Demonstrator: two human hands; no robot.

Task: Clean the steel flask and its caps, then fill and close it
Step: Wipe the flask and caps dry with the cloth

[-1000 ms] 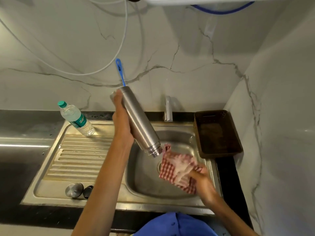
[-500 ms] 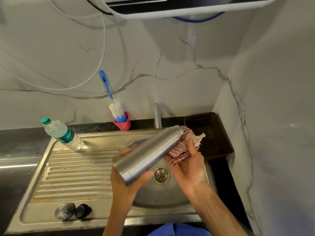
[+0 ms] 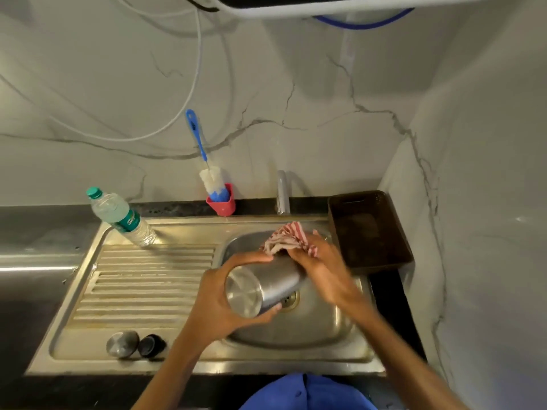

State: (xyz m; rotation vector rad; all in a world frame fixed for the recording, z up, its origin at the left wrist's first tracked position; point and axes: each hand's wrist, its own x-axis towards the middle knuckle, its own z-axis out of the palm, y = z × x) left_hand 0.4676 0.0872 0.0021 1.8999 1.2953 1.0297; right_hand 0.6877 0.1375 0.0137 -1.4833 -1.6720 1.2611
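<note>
Gripping the steel flask [image 3: 266, 284] near its base, the left hand [image 3: 220, 303] holds it over the sink [image 3: 325, 329], fingers curled around the body. Its long axis runs away from the person, mouth toward the right hand [image 3: 321, 261], whose fingers press a red-checked cloth [image 3: 285, 239] around that far end.

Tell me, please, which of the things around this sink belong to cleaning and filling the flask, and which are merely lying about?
Belonging to the job:
- steel flask, in the left hand
- checked cloth, in the right hand
- steel cap and black cap on the drainboard
- bottle brush
- tap
- water bottle, possibly for filling

Lying about:
- brown basket
- white cable
</note>
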